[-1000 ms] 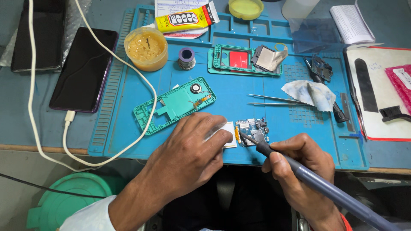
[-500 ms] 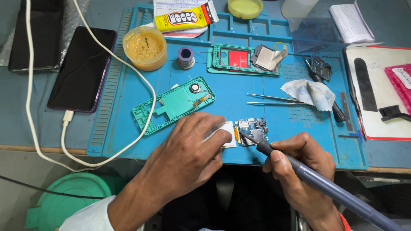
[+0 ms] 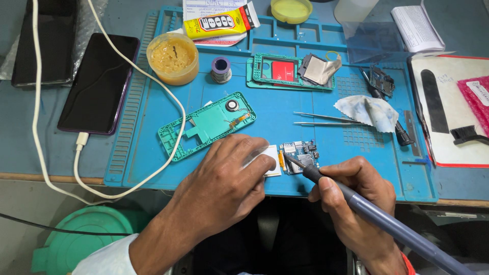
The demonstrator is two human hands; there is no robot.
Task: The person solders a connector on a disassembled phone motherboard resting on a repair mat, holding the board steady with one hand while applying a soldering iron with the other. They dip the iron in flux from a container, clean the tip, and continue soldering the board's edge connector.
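Two hands work at the blue mat's [image 3: 153, 168] near edge: the right hand [image 3: 356, 203] grasps a grey soldering iron [image 3: 377, 216], tip on the small circuit board [image 3: 299, 157]; the left hand [image 3: 224, 183] presses a white piece [image 3: 270, 160] beside it, fingers curled. Tweezers [image 3: 326, 119] lie beyond.

right hand [image 3: 356, 198] holds soldering iron [image 3: 377, 216], tip on circuit board [image 3: 300, 155]; left hand [image 3: 224, 183] steadies board.

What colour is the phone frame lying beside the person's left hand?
Green; the phone frame shows best in the head view, near the left hand.
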